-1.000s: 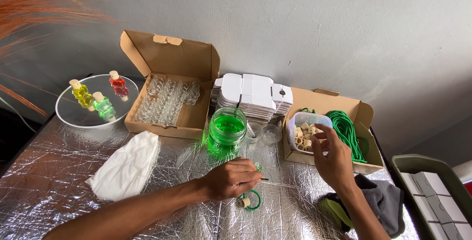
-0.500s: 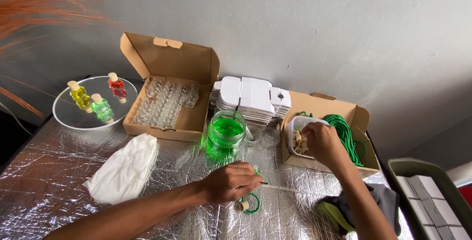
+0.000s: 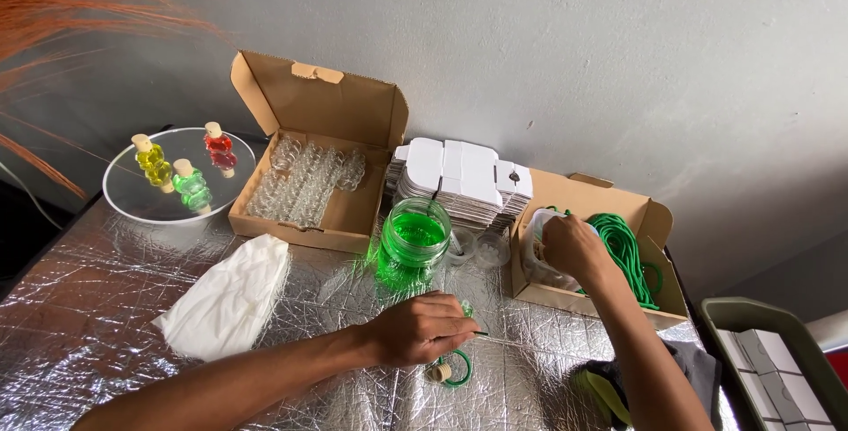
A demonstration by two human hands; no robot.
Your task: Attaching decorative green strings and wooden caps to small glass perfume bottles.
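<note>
Head view: left hand point(image 3: 422, 328) fingers pinch a thin stick on crinkled foil point(image 3: 97, 290); right hand point(image 3: 572, 248) fingers hidden in cardboard box point(image 3: 658, 276).

Right hand point(image 3: 572, 247) fingers hidden inside tub (contents unseen).

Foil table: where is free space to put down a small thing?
Bare foil table lies left of the white cloth, below the round tray. It is crowded around the green jar, between both boxes, where the left hand rests.
</note>
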